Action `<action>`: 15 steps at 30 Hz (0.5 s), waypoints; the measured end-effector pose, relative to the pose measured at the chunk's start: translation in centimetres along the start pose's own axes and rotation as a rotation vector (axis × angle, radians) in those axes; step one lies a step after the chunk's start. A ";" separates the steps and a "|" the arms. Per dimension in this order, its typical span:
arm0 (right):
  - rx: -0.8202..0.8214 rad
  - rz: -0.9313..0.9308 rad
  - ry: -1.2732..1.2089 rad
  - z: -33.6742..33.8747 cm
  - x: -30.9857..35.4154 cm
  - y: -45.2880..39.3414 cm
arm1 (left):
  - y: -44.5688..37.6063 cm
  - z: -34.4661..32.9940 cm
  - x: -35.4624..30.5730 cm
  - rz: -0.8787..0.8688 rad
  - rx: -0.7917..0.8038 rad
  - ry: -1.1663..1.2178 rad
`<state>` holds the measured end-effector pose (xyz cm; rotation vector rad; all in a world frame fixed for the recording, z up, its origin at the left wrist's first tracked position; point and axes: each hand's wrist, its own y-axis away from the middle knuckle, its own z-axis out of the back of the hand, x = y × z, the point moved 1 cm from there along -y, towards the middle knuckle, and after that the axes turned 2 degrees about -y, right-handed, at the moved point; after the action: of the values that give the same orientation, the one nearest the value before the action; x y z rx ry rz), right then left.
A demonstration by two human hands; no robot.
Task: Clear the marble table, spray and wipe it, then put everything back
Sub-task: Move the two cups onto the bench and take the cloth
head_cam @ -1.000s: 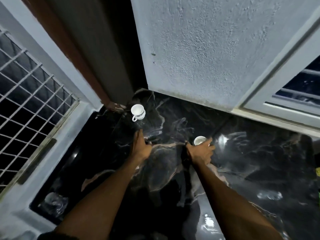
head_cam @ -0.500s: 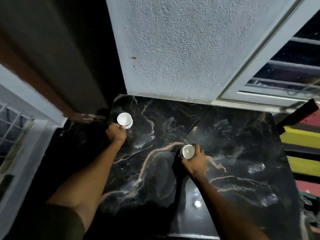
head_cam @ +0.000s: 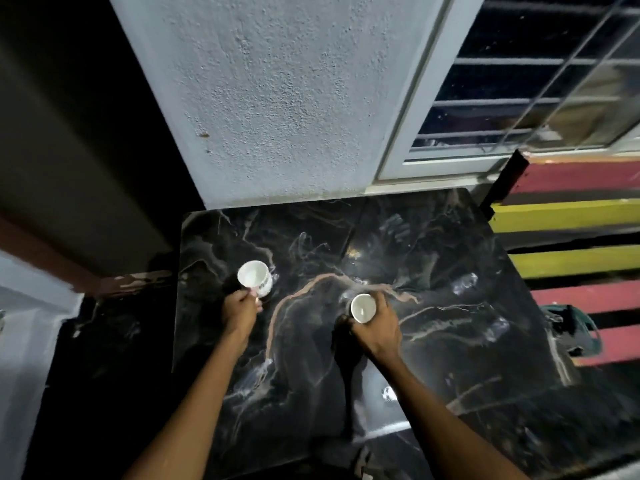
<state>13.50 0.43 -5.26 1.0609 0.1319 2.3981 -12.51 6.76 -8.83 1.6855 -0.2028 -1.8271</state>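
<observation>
The left hand [head_cam: 240,311] grips the left cup [head_cam: 254,278] by its handle; the right hand [head_cam: 377,329] clasps the right cup [head_cam: 362,309], both over the table [head_cam: 450,271].

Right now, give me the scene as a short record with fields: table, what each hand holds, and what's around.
table: black marble table with pale veins, glossy, nothing seen on it but the cups in hand
left hand: left hand in a grip on the handle of a white cup, mouth tipped toward the camera
right hand: right hand wrapped around a second white cup, also tipped
behind: textured grey wall, barred window
right side: red and yellow striped slats
</observation>
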 end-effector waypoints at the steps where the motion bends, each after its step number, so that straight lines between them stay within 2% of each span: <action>1: -0.005 0.001 -0.008 0.5 -0.4 0.2 | 1.6 -0.9 0.6 -0.005 0.025 -0.002; 6: -0.028 -0.017 -0.082 5.2 -4.8 1.5 | 10.5 -7.1 4.0 -0.023 0.161 -0.049; 15: -0.067 -0.048 -0.085 19.7 -19.6 3.5 | 26.0 -22.4 8.4 -0.120 0.294 -0.168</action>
<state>37.18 -14.36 -3.71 1.1137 0.0462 2.2948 17.64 -11.53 -6.27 1.7703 -0.4709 -2.1142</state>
